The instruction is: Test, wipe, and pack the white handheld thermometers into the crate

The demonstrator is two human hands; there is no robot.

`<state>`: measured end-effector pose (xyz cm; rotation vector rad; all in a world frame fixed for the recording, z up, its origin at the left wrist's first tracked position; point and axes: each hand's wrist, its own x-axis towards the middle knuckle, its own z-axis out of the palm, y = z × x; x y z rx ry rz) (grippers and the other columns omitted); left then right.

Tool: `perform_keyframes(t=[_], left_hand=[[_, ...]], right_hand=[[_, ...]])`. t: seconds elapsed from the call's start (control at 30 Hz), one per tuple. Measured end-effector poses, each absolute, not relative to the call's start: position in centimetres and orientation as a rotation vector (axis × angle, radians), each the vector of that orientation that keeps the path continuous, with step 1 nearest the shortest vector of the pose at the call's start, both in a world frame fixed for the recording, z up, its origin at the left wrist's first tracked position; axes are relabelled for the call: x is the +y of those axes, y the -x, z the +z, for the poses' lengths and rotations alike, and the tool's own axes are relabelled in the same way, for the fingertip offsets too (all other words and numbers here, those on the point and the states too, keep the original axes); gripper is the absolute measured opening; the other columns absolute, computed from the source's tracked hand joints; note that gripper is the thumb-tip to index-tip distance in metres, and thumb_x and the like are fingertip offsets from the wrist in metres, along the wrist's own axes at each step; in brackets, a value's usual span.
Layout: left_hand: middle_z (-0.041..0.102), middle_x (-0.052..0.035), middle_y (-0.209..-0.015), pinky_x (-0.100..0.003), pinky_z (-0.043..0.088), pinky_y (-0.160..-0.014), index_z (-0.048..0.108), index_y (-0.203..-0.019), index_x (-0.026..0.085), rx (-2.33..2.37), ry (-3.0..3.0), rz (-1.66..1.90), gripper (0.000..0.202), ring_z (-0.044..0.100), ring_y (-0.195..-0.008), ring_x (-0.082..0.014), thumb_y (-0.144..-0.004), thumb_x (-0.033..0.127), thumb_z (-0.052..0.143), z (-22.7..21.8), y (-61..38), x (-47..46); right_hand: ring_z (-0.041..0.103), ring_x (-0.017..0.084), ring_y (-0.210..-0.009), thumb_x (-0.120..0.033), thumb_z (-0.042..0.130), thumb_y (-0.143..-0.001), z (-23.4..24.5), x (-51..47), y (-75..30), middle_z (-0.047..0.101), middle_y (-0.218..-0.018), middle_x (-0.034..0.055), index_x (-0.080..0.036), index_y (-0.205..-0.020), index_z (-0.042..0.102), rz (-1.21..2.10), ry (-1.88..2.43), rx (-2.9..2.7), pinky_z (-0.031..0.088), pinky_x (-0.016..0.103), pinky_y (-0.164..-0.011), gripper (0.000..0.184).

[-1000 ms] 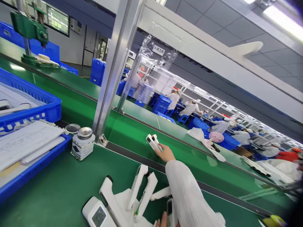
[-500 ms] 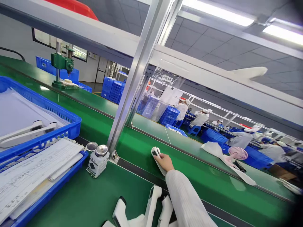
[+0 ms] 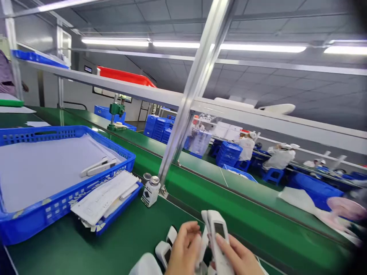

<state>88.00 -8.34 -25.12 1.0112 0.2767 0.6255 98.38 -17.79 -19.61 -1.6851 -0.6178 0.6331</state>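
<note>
My right hand (image 3: 243, 256) grips a white handheld thermometer (image 3: 220, 231) with a dark screen, its thumb on the front near the display. A second slim white piece sits close behind it. Just left is my left hand (image 3: 185, 248), fingers loosely curled and apart, beside a white part (image 3: 204, 246); whether it touches that part is unclear. Several more white thermometers (image 3: 163, 252) lie on the green bench below and left of my hands, partly cut off by the frame edge.
A large blue basket (image 3: 34, 214) lined with white sheet holds two white devices (image 3: 99, 167). Papers (image 3: 106, 194) fill a smaller blue tray. A white bottle (image 3: 150, 191) stands by the metal post (image 3: 183, 107). The green belt (image 3: 258, 225) runs behind; a pink fan (image 3: 345, 208) is at right.
My right hand has come back from the green belt towards me with a thermometer. My left hand has entered the view beside it. The camera has turned left and levelled.
</note>
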Motion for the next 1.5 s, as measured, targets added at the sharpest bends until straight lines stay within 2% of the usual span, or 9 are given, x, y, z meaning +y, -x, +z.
perform_keyframes(t=[0.1,0.23,0.47,0.63,0.77,0.97,1.07,1.2,1.5], left_hand=[[0.064,-0.0131,-0.108,-0.034,0.047,-0.073,0.052,-0.111,0.017,0.266,-0.733,0.361,0.064,0.062,-0.099,-0.0282,-0.068,0.063,0.068,-23.9,-88.3,-9.2],[0.066,-0.0115,-0.103,-0.029,0.045,-0.079,0.054,-0.108,0.014,0.242,-0.725,0.318,0.055,0.062,-0.098,-0.0237,-0.070,0.046,0.076,-23.4,-88.6,-9.9],[0.068,-0.0081,-0.094,-0.028,0.046,-0.079,0.061,-0.107,0.012,0.165,-0.765,0.289,0.037,0.062,-0.092,-0.0201,-0.083,0.040,0.067,-23.3,-88.3,-9.6],[0.068,-0.0074,-0.093,-0.028,0.048,-0.074,0.060,-0.107,0.014,0.210,-0.748,0.260,0.032,0.063,-0.082,-0.0164,-0.086,0.038,0.064,-23.8,-88.3,-9.4],[0.066,-0.0110,-0.109,-0.032,0.050,-0.084,0.061,-0.104,0.014,0.303,-0.713,0.266,0.029,0.063,-0.092,-0.0183,-0.085,0.035,0.065,-23.8,-88.0,-8.9],[0.068,-0.0053,-0.092,-0.025,0.050,-0.076,0.063,-0.102,0.016,0.307,-1.019,0.320,0.028,0.062,-0.083,-0.0147,-0.087,0.039,0.062,-23.8,-87.0,-7.9],[0.068,-0.0032,-0.094,-0.024,0.050,-0.079,0.064,-0.102,0.019,0.243,-1.188,0.380,0.024,0.063,-0.088,-0.0159,-0.085,0.037,0.063,-24.0,-86.5,-7.6],[0.069,-0.0017,-0.097,-0.022,0.050,-0.081,0.066,-0.107,0.023,0.199,-1.328,0.426,0.027,0.063,-0.090,-0.0169,-0.082,0.031,0.068,-23.6,-86.1,-7.5],[0.069,-0.0037,-0.099,-0.023,0.051,-0.077,0.071,-0.108,0.026,0.105,-1.507,0.498,0.030,0.063,-0.085,-0.0187,-0.079,0.024,0.069,-22.8,-85.8,-7.6]], right_hand=[[0.057,0.021,-0.068,-0.052,0.070,-0.070,-21.7,-17.8,-96.1,0.064,-0.070,0.0037,-0.017,-0.077,0.067,0.453,1.713,-0.675,0.045,0.030,-0.062,0.036],[0.060,0.022,-0.076,-0.050,0.063,-0.077,-22.4,-17.9,-95.0,0.068,-0.082,0.0057,-0.016,-0.091,0.068,0.394,1.701,-0.624,0.048,0.031,-0.067,0.037],[0.055,0.028,-0.117,-0.049,0.065,-0.078,-21.9,-20.0,-94.8,0.065,-0.120,0.0093,-0.021,-0.111,0.067,0.386,1.622,-0.652,0.043,0.039,-0.100,0.043],[0.063,0.028,-0.104,-0.049,0.062,-0.082,-22.4,-20.8,-95.6,0.068,-0.115,0.0111,-0.021,-0.116,0.064,0.440,1.515,-0.494,0.054,0.037,-0.079,0.044],[0.065,0.027,-0.099,-0.045,0.071,-0.076,-22.7,-21.1,-96.0,0.068,-0.111,0.0104,-0.023,-0.109,0.056,0.333,1.397,-0.406,0.057,0.036,-0.073,0.043],[0.068,0.026,-0.095,-0.038,0.072,-0.077,-22.5,-21.1,-94.3,0.066,-0.117,0.0110,-0.029,-0.137,0.034,0.330,1.259,-0.331,0.058,0.035,-0.070,0.071],[0.068,0.027,-0.097,-0.039,0.072,-0.075,-23.3,-21.0,-93.3,0.067,-0.118,0.0106,-0.024,-0.133,0.049,0.335,1.281,-0.358,0.056,0.039,-0.082,0.064],[0.067,0.025,-0.093,-0.033,0.074,-0.073,-24.0,-21.2,-92.9,0.072,-0.102,0.0068,-0.025,-0.109,0.069,0.266,1.365,-0.500,0.056,0.034,-0.082,0.037],[0.065,0.021,-0.086,-0.019,0.068,-0.075,-21.7,-21.2,-93.1,0.071,-0.094,0.0031,-0.030,-0.097,0.074,0.087,1.432,-0.681,0.054,0.027,-0.075,0.025]])
